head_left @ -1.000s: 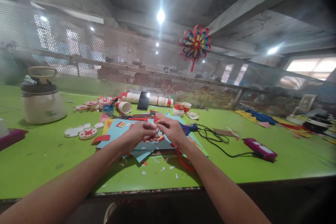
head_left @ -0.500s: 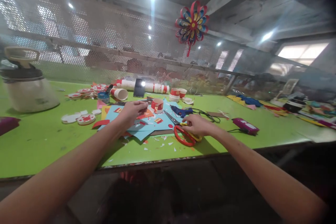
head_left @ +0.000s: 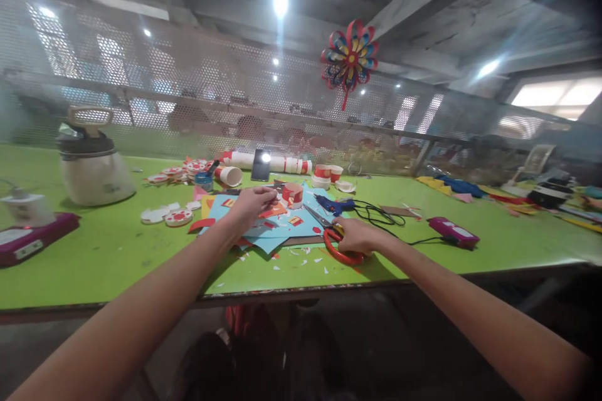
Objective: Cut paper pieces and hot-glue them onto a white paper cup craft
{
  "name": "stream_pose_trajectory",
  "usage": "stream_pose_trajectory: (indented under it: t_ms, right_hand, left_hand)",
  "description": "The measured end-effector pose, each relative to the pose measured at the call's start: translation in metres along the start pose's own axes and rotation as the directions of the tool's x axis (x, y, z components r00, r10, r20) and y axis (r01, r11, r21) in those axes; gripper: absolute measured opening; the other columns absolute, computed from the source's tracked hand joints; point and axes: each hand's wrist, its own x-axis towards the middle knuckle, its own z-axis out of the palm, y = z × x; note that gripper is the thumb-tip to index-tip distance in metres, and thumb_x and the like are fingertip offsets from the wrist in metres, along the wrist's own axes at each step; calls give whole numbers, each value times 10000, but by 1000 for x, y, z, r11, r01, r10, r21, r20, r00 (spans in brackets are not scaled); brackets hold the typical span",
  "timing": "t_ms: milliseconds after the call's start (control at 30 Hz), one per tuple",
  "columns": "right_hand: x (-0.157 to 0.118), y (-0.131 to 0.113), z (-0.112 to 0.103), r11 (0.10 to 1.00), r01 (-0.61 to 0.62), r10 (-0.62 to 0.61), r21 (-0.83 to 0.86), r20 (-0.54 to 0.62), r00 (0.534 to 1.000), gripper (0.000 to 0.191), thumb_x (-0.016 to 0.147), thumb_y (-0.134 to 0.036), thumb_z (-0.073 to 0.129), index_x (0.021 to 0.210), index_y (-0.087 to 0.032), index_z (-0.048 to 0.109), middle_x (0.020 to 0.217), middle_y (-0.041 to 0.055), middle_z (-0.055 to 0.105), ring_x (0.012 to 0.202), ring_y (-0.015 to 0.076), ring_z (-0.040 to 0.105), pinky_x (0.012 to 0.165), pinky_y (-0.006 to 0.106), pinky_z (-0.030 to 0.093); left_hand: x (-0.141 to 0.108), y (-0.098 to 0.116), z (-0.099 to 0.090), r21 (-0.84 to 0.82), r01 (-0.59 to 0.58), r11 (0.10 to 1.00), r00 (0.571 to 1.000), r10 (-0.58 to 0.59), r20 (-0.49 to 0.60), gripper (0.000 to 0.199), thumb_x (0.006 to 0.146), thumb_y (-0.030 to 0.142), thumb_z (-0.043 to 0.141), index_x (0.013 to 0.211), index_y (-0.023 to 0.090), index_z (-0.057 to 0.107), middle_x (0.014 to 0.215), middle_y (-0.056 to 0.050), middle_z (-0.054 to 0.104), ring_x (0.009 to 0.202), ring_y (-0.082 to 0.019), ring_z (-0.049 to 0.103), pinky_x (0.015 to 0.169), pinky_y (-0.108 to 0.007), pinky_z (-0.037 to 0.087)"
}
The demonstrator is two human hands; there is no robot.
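My right hand (head_left: 358, 236) is closed on the scissors (head_left: 345, 255), which have one red and one yellow handle. Their blades point up and left over the light blue paper (head_left: 268, 241). My left hand (head_left: 254, 205) hovers at the left part of that paper with thumb and fingertips pinched together. Whatever lies between those fingertips is too small to make out. Just right of the fingertips stands a cut red-and-white paper cup ring (head_left: 292, 195). Orange paper scraps (head_left: 278, 208) lie below it. Beside the scissors rests a blue glue gun (head_left: 335, 204) with a black cord.
A purple power strip (head_left: 454, 232) sits to the right, another (head_left: 37, 238) at far left. Behind are a white sprayer bottle (head_left: 96, 172), patterned paper discs (head_left: 179, 217), a blue jar (head_left: 204, 180), a phone (head_left: 260, 166) and paper cups (head_left: 328, 174). A paper pinwheel (head_left: 351, 58) hangs above.
My right hand has closed in from above the scissors onto their handles. The whole view has shifted so things sit slightly farther right. My left hand stays by the cup ring, still pinched.
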Motion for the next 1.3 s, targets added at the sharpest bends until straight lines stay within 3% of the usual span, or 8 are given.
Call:
stream_pose_trajectory:
  t_ms: [200, 333, 433, 567, 667, 800, 1000, 1300]
  right_hand:
    - [1, 7, -7, 999, -11, 16, 49, -118, 993, 352, 660, -277, 633, 980, -135, 672, 983, 152, 674, 895, 292, 605, 646, 287, 394]
    - [-26, 8, -17, 987, 48, -27, 152, -132, 991, 294, 683, -190, 570, 959, -134, 655, 749, 80, 667, 725, 246, 613, 589, 279, 411]
    - [-50, 1, -18, 949, 148, -96, 280, -190, 977, 256, 738, -218, 522, 981, -168, 584, 843, 46, 649, 785, 209, 612, 664, 271, 463]
    - [-67, -17, -9, 490, 268, -225, 829, -177, 958, 81, 768, -233, 496, 838, -192, 499, 805, 25, 616, 743, 183, 612, 721, 324, 501]
    - [-66, -32, 0, 336, 271, -273, 902, -182, 945, 166, 769, -226, 511, 931, -191, 493, 845, 34, 601, 777, 176, 595, 743, 334, 499]
    - [-53, -51, 9, 471, 305, -191, 828, -242, 951, 346, 720, -216, 566, 1058, -196, 494, 691, -35, 486, 559, 108, 450, 505, 222, 398]
    - [-31, -66, 16, 596, 410, -210, 690, -359, 909, 333, 776, -230, 514, 1107, -208, 488, 611, -69, 410, 538, 102, 405, 511, 211, 335]
    - [-19, -74, 12, 606, 478, -308, 636, -366, 878, 244, 806, -271, 511, 1039, -199, 509, 602, -62, 477, 508, 96, 421, 497, 197, 364]
  left_hand:
    - [-1, 5, 0, -35, 53, 998, 998, -55, -38, 63, 766, 112, 660, 710, 91, 639, 652, -16, 647, 616, -103, 608, 605, -229, 484]
    - [0, 9, 0, -117, 43, 992, 995, -54, -89, 71, 693, 86, 702, 655, 99, 643, 646, -54, 667, 613, -108, 621, 602, -205, 468]
    - [-1, 15, 3, -178, 24, 984, 993, -44, -105, 85, 676, 81, 701, 626, 106, 636, 651, -70, 674, 622, -119, 625, 595, -209, 471]
    - [-5, 28, 7, -255, -13, 967, 991, -22, -135, 89, 687, 86, 681, 622, 109, 625, 637, -66, 666, 633, -128, 631, 620, -224, 491]
    - [-10, 38, 10, -296, -38, 954, 988, -8, -154, 91, 684, 78, 677, 620, 105, 619, 619, -53, 653, 608, -121, 625, 644, -233, 508]
    - [-17, 54, 18, -328, -62, 943, 987, 8, -163, 104, 697, 55, 656, 613, 92, 609, 665, -78, 674, 668, -153, 665, 712, -259, 536]
    - [-16, 71, 28, -339, -110, 934, 973, 31, -229, 152, 809, 30, 520, 695, 129, 535, 677, -90, 703, 635, -172, 692, 672, -303, 560]
    - [-12, 63, 22, -302, -142, 942, 945, 38, -325, 120, 852, 97, 527, 749, 147, 489, 774, -113, 731, 783, -185, 707, 697, -262, 540]
